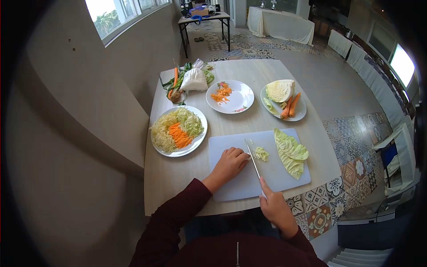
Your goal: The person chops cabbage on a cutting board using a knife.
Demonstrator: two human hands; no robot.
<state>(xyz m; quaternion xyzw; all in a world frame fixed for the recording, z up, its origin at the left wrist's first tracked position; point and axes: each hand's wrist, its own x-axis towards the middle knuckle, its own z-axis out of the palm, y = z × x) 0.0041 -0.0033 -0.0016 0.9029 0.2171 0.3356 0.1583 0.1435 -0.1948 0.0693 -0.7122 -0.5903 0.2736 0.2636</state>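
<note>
A white cutting board (231, 187) lies at the table's near side. My right hand (276, 208) is closed round the handle of a kitchen knife (254, 163), whose blade points away from me across the board. Left of the blade, my left hand (229, 165) presses down with curled fingers. A pale bit at its fingertips looks like a cabbage piece, mostly hidden under the hand. Just right of the blade is a small heap of shredded cabbage (261, 154). Larger cabbage leaves (291, 153) rest on the board's right part.
Left of the board stands a plate (203, 137) of shredded vegetables. Behind are a plate (245, 94) with orange shreds and a plate (302, 116) with half a cabbage (280, 91) and carrots (294, 105). A white-filled plastic bag (194, 80) sits by vegetables at the far left corner.
</note>
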